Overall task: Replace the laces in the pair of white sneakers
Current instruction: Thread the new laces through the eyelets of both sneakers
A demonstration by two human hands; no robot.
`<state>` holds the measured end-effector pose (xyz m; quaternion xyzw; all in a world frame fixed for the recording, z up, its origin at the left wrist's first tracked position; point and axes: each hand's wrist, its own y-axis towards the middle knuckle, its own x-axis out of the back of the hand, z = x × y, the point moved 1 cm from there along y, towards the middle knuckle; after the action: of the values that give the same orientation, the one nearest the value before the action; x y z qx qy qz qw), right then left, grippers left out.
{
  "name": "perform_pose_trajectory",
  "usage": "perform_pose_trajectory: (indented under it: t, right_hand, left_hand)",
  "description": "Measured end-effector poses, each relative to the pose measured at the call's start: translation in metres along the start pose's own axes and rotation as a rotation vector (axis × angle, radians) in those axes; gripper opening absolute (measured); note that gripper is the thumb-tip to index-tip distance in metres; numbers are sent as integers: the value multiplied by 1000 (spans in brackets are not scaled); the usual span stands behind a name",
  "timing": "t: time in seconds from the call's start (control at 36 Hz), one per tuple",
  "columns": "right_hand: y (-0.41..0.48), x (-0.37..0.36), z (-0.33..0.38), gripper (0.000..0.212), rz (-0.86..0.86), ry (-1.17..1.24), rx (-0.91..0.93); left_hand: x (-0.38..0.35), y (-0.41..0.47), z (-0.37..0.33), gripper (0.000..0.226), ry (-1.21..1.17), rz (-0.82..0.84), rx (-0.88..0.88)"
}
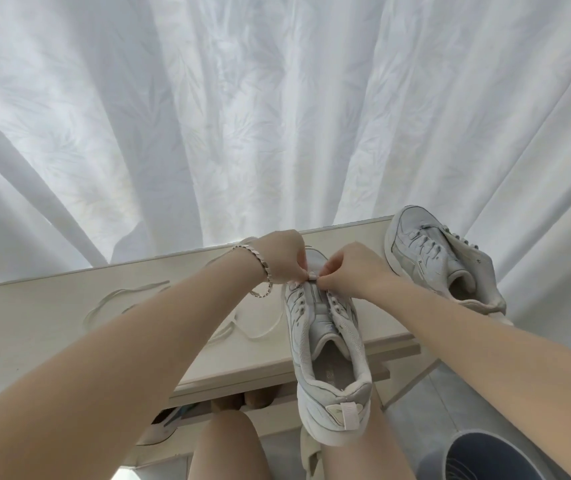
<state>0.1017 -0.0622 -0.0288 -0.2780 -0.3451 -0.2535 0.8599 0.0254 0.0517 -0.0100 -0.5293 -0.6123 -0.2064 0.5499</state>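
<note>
— Where's the sneaker being laced?
— The near sneaker (325, 341) sits at the desk's (34, 323) 5 o'clock edge, heel overhanging.
— And the grips?
— The left grip (284, 261) and right grip (350, 271) are both narrow, pinching the lace (280, 313) at the front eyelets. The second sneaker (440, 261) lies at 2 o'clock, a loose lace (117, 292) at 9.

a: near sneaker (325, 341)?
b: under the left hand (282, 258) and right hand (350, 271), toe on the worktop (34, 323), heel past its near edge.
a: other sneaker (440, 258)?
b: right of the right hand. a lace (270, 328) trails left of the left hand, curtain (242, 116) beyond.
</note>
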Motion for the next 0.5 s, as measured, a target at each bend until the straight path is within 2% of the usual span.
perform_pose_trajectory:
  t: [0.14, 0.19, 0.33, 0.5]
  right_hand:
    - [-15, -12, -3, 1, -261, -113, 135]
    - [-16, -14, -1, 4, -283, -163, 163]
    - [-8, -5, 3, 4, -130, -142, 91]
    - [1, 2, 3, 7, 22, -114, 73]
  left_hand:
    - [-8, -14, 3, 14, 306, -290, -188]
    - [-10, -17, 3, 16, 359, -359, -254]
    - [-3, -15, 3, 10, 139, -272, -84]
    - [-1, -10, 7, 12, -9, -149, -34]
